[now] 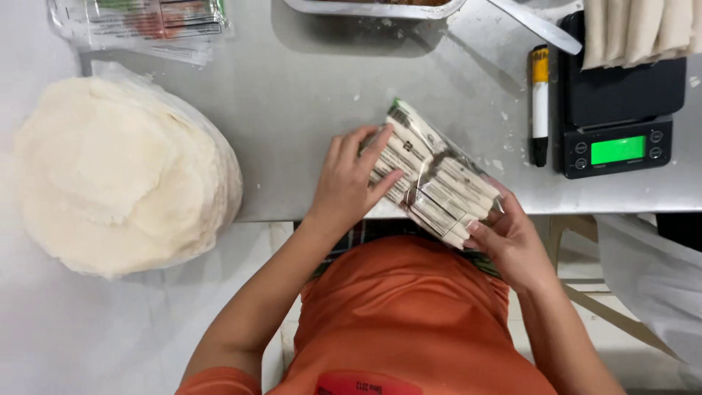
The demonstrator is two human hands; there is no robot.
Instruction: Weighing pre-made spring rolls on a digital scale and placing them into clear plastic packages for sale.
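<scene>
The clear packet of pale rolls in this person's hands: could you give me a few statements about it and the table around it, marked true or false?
1. Both hands touch the clear packet of rolls. True: the left hand lies on its upper end and the right hand grips its lower end.
2. The scale's screen is dark. False: it glows green.
3. A large bagged stack of round white wrappers lies to the left of the hands. True.
4. The marker lies on the scale. False: it lies on the metal table, just left of the scale.
5. The scale's platform is bare. False: pale rolls lie on its far end.
</scene>
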